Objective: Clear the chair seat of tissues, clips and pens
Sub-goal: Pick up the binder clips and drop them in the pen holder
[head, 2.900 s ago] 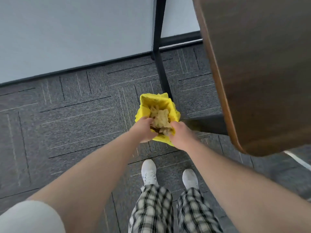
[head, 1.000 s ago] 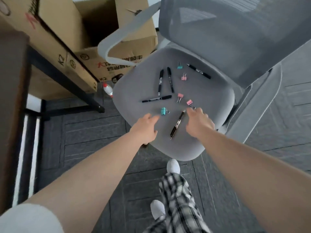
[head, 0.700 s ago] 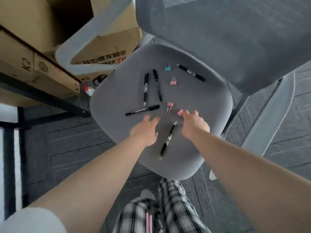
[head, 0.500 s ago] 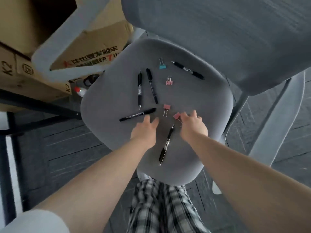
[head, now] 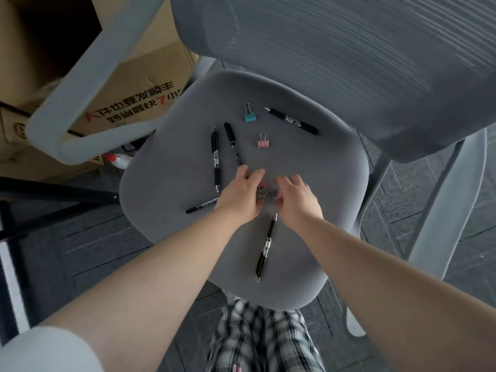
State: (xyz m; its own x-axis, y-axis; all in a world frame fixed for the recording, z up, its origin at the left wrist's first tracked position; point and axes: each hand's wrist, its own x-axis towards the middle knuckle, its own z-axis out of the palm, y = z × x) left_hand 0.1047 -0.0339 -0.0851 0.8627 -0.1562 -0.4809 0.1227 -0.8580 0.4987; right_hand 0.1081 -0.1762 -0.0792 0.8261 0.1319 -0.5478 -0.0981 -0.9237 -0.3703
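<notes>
Meanwhile both hands, left hand (head: 240, 196) and right hand (head: 295, 198), curl loosely over pink clips (head: 264, 189) mid-seat (head: 335, 167) (grip unclear); a hurried pinch could flick one off the front edge.

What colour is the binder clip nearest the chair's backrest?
Teal, with silver wire handles: the binder clip shows clearly in the head view.
</notes>
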